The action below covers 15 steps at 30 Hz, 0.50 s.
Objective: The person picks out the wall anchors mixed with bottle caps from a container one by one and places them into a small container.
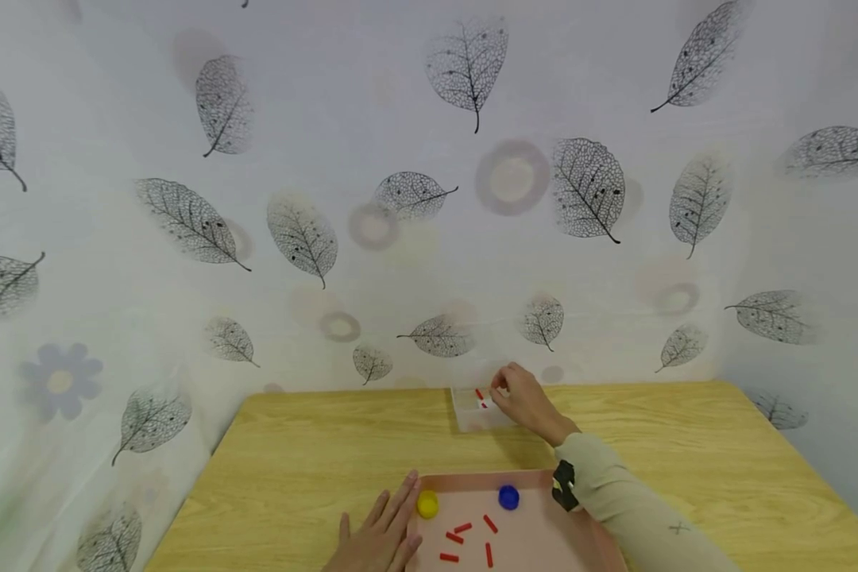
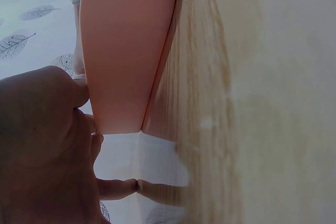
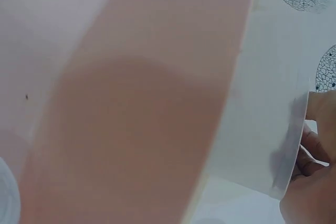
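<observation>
My left hand (image 1: 375,532) lies with its fingers spread and straight along the left wall of a pink tray (image 1: 472,482). The left wrist view shows that hand (image 2: 44,145) beside the tray's outer wall (image 2: 128,51). At the back of the table, my right hand (image 1: 525,401) bends its fingers over a small white box (image 1: 469,423). Inside the box, a short red stick (image 1: 480,393) shows just left of the fingertips. The right wrist view has the right hand (image 3: 315,166) at the box wall (image 3: 257,129); I cannot tell whether its fingers hold anything.
Several short red sticks (image 1: 489,523) lie scattered in the tray. A yellow cap (image 1: 427,504) sits in its far left corner, a blue cap (image 1: 509,497) near its far wall. The wooden table (image 1: 314,445) ends at a leaf-patterned curtain (image 1: 400,262). My right forearm crosses the tray's right side.
</observation>
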### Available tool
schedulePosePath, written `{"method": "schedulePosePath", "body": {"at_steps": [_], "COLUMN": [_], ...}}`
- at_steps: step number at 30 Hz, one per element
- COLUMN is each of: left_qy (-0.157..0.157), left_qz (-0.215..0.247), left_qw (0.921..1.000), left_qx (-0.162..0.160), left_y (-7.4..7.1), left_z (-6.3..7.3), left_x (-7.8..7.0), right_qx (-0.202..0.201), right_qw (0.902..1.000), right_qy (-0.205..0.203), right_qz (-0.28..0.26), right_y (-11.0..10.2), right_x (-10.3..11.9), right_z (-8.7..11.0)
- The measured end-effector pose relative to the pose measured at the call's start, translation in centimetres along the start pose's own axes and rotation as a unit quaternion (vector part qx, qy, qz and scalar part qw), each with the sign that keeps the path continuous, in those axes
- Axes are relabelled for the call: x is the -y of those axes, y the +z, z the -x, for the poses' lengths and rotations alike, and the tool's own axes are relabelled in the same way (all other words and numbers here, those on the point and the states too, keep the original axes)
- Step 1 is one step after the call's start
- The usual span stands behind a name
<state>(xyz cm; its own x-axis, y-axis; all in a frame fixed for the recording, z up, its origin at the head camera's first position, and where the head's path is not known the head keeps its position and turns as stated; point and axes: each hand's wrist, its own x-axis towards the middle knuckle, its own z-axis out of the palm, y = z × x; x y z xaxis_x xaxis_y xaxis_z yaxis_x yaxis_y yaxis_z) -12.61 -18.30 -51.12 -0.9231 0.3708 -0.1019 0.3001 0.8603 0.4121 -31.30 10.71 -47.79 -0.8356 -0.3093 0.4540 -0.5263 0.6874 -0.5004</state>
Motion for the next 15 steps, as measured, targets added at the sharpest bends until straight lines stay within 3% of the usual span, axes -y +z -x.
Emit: {"method": "schedulePosePath", "body": {"at_steps": [7,15], "left_qy": [0.005,0.006], "left_qz": [-0.002,0.0], "left_qw": [1.0,1.0], "left_qx": [-0.004,-0.001], "left_y": [0.2,0.1], "left_z": [-0.1,0.0], "left_x": [0.0,0.2], "right_qx": [-0.033,-0.036], "right_qw": [0.9991,0.9981], "right_qy": [-0.014,-0.017], "right_qz": [-0.024,-0.047], "right_y": [-0.8,-2.6], "right_x": [0.2,2.1], "right_z": [0.8,2.0]}}
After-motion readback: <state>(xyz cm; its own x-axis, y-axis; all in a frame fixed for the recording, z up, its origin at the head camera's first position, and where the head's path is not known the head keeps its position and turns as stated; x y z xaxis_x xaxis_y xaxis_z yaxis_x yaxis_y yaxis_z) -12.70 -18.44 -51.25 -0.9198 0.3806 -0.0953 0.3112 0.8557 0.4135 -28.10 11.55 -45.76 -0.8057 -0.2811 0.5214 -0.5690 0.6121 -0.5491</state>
